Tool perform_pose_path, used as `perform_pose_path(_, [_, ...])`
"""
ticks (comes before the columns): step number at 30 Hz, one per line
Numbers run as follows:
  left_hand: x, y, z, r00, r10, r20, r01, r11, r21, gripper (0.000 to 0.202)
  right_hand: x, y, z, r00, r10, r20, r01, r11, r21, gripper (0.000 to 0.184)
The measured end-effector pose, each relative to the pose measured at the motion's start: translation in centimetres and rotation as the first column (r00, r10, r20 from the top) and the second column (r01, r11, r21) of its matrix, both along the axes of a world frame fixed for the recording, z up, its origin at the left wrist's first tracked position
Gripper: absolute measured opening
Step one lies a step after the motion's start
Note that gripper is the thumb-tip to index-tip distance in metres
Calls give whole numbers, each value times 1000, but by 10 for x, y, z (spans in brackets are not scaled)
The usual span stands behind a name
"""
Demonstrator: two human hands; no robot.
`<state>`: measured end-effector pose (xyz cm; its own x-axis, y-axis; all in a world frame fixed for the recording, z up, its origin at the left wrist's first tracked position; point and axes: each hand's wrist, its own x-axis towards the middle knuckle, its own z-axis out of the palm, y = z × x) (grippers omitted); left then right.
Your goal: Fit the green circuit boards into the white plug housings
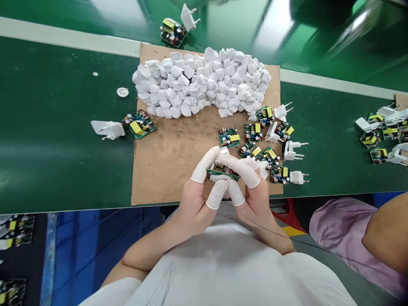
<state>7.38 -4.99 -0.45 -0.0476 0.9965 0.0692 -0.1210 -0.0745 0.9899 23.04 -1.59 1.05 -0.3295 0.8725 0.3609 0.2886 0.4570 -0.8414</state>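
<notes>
Both my hands wear white finger cots and meet at the near edge of a brown cardboard sheet (165, 170). Between them is a green circuit board (223, 174), seen edge-on with its parts facing away from me. My left hand (202, 191) grips its left end, thumb below and fingers above. My right hand (251, 189) closes over the top and right end, its thumb near the left one. A whitish lump shows under the board; the fingers hide most of it. Just beyond lies another circuit board (228, 137) with a yellow transformer.
A wide pile of flattened white putty lumps (204, 83) covers the cardboard's far half. Boards wired to white plugs (298, 177) cluster at right; others lie left (140, 124), far (173, 32) and far right (379, 155). A person's pink-clothed leg (341, 233) is at right.
</notes>
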Motion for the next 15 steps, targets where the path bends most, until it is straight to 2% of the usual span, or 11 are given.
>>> perform_pose_path(3, [-3, 2, -1, 991, 73, -110, -61, 993, 104, 47, 0, -3, -2, 996, 5, -86, -13, 996, -90, 37])
perform_pose_path(7, [-4, 4, 2, 980, 137, -144, -122, 987, 107, 35, -2, -6, -7, 972, 15, -233, -72, 969, -238, 33])
perform_pose_path(12, [-7, 6, 5, 981, 70, -180, -62, 997, 45, 39, -6, -3, -8, 934, -21, -358, -95, 948, -304, 29])
perform_pose_path(15, [-11, 6, 5, 975, 18, -222, -21, 1000, -8, 46, -10, -5, -9, 943, -72, -325, -39, 945, -325, 33])
